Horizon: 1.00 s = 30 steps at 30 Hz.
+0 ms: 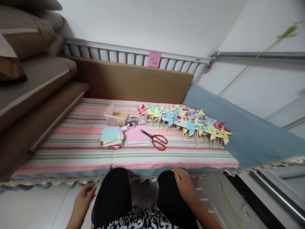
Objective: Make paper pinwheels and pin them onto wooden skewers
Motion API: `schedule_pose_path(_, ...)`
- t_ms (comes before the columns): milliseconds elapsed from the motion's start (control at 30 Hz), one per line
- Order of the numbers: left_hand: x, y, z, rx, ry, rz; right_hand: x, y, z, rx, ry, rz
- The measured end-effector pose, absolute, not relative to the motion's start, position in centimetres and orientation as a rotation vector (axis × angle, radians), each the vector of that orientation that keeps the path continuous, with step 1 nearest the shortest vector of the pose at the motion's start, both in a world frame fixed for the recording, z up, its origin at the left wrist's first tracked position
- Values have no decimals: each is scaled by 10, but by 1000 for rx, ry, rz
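Note:
My left hand (84,199) hangs beside my left knee, its fingers loosely bent and apart, with nothing seen in it. My right hand (184,183) lies flat on my right knee, holding nothing. On the striped cloth (78,143) before me are scissors (155,138) with red handles, blades parted and their tips over a stack of pink paper squares (137,135). Left of it is a stack of mixed coloured paper squares (111,136). Behind them stands a clear plastic box (116,116) holding small sticks. Many paper pinwheels (190,125) on sticks lie crowded at the right.
Small containers (131,123) sit beside the box. A cardboard panel (133,81) leans against a railing, with a pink note (154,59) above it. Brown cushions (35,86) are stacked at the left. Blue cloth (250,117) covers the right side, near a green stem (252,62).

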<state>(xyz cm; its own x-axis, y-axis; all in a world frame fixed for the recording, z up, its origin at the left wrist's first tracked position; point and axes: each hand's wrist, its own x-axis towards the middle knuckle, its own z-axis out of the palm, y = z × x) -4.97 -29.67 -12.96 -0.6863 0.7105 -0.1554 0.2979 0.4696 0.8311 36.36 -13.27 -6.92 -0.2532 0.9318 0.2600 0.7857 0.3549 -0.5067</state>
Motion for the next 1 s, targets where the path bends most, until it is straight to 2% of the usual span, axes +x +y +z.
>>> schedule_pose_path(133,-82,-225,-70,1395,2228,1397,357,-128,-70,-1493,-2153,368)
schedule_pose_path(200,-90,-185,-44,1720,2182,1330,354,-128,-69,-1491,-2161,369)
schedule_pose_path(300,-94,-132,-25,1863,2091,1187,350,-129,-68,-1499,-2160,367)
schedule_pose_path(533,-93,-89,-33,1922,2002,917,356,-131,-70,-1513,-2134,339)
schedule_pose_path(1000,-97,-83,-50,1808,2046,940,378,-136,-71,-1477,-2050,345)
